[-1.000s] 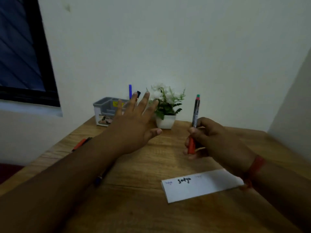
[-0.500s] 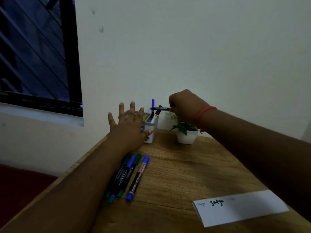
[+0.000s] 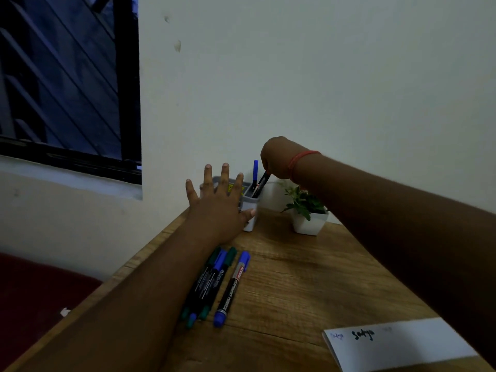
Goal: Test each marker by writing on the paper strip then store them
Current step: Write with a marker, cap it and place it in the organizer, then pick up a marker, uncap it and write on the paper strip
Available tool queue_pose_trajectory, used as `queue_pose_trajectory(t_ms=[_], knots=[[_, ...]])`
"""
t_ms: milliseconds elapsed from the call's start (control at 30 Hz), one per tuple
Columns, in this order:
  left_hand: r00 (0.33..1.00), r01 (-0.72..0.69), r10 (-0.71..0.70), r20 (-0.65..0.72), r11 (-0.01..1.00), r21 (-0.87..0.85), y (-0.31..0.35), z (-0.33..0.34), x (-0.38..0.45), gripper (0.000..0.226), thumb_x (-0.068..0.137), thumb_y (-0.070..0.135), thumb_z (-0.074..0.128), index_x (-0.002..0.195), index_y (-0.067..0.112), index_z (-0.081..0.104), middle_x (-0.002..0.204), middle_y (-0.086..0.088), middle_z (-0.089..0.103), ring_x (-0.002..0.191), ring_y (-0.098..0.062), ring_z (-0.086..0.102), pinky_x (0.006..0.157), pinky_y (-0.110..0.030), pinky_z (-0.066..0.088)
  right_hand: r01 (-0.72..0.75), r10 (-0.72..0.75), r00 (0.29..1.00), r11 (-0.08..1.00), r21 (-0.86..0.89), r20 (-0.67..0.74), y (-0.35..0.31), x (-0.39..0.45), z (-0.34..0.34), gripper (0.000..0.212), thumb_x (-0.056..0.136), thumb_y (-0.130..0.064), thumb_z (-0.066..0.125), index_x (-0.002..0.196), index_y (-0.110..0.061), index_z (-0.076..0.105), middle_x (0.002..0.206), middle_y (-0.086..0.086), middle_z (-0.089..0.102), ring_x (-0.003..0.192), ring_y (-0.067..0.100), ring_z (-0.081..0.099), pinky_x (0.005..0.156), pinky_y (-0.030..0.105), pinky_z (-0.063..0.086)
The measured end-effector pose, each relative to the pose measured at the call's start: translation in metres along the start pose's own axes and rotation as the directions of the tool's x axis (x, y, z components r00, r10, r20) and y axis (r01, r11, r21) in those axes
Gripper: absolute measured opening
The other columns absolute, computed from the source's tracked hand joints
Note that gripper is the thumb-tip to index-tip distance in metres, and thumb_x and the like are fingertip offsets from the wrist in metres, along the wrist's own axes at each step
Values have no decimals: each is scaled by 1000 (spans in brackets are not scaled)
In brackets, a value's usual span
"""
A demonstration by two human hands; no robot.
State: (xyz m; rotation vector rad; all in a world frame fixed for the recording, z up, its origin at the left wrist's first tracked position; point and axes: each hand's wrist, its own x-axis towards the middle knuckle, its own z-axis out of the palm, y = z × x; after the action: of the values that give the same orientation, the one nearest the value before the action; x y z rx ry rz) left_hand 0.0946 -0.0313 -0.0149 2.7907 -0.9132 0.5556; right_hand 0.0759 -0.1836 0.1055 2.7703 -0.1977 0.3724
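A: So, where is the marker being stored?
B: The right hand (image 3: pixel 276 157) pinches the top end of a black marker with a red band (image 3: pixel 261 183), tilted, its lower end inside the near compartment of the grey organiser (image 3: pixel 249 210) at the back of the table (image 3: pixel 308 277). A blue marker (image 3: pixel 255 173) stands upright in that same compartment.
A: And the left hand (image 3: pixel 217 208)?
B: Spread wide, fingers straight, gripping nothing; it sits in front of the organiser, thumb tip at the white front wall, though I cannot tell whether it touches.
A: The rest of the markers?
B: A cluster of green and blue markers (image 3: pixel 212 280) lies beside the left forearm, and a blue-capped marker (image 3: pixel 232 288) lies just to their right.
A: The paper strip (image 3: pixel 402 345)?
B: Flat at the near right corner, with dark and faint blue scribbles at its left end. A small potted plant (image 3: pixel 308 210) stands right of the organiser
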Motion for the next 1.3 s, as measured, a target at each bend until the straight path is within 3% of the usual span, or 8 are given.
queue_pose_trajectory(t_ms=[200, 500, 633, 767, 900, 1033, 1200, 1300], knots=[[1000, 0, 0, 8, 1000, 3, 1, 2, 1, 87, 88, 75, 21, 149, 31, -22, 155, -4, -35, 139, -35, -35, 109, -69, -8, -6, 6, 1000, 1000, 25, 9, -4, 2, 7, 45, 88, -11, 70, 130, -4, 56, 125, 16, 62, 115, 31, 59, 97, 38, 51], [996, 19, -19, 92, 1000, 7, 2, -9, -4, 89, 89, 73, 28, 150, 28, -20, 157, -5, -30, 140, -35, -34, 108, -69, -11, 60, -33, 947, 996, 73, -320, 10, -60, -2, 52, 82, 11, 55, 130, -8, 53, 122, 15, 59, 102, 29, 59, 86, 39, 53], [988, -2, -7, 155, 998, 62, 1, -15, -5, 80, 90, 69, 35, 154, 30, 8, 163, -4, -2, 147, -33, -16, 107, -71, -12, 192, -163, 938, 979, 69, -306, 7, -135, 8, 55, 84, 2, 62, 134, -18, 51, 124, 6, 61, 105, 23, 60, 82, 39, 56], [988, -73, 71, 139, 997, 10, 6, -29, -8, 38, 92, 55, 45, 116, 31, 61, 130, 6, 57, 129, -17, 42, 109, -69, -4, 205, -163, 955, 967, 149, -249, 13, -215, 23, 44, 89, -18, 63, 131, -26, 52, 118, -4, 65, 96, 13, 64, 73, 32, 59], [954, -186, 195, 229, 981, -59, 20, -45, -19, 27, 91, 40, 49, 75, 23, 62, 80, 7, 58, 93, -14, 55, 94, -38, 33, 108, -60, 981, 959, 261, -182, 36, -268, 39, 48, 84, -30, 69, 128, -36, 51, 108, -16, 69, 83, -4, 60, 65, 14, 50], [901, -212, 167, 399, 975, 69, 29, -41, -25, 32, 85, 48, 56, 66, 24, 50, 76, 6, 53, 86, -18, 55, 92, -41, 37, 28, 24, 987, 946, 322, -158, 54, -290, 47, 44, 84, -38, 59, 125, -47, 45, 100, -30, 57, 77, -16, 49, 64, 12, 48], [873, -219, 137, 469, 968, 126, 38, -29, -30, 37, 82, 58, 57, 70, 23, 57, 80, 5, 57, 87, -17, 58, 88, -38, 43, 6, 46, 989, 935, 354, -138, 56, -295, 58, 39, 89, -33, 61, 126, -42, 53, 104, -27, 62, 80, -14, 51, 70, 16, 49], [872, -248, 174, 458, 963, 107, 44, -29, -32, 38, 86, 56, 54, 80, 21, 66, 79, 4, 58, 79, -12, 57, 72, -30, 46, 20, 18, 994, 936, 352, -106, 53, -296, 57, 39, 89, -36, 55, 127, -40, 55, 109, -22, 67, 84, -7, 54, 72, 18, 49]])
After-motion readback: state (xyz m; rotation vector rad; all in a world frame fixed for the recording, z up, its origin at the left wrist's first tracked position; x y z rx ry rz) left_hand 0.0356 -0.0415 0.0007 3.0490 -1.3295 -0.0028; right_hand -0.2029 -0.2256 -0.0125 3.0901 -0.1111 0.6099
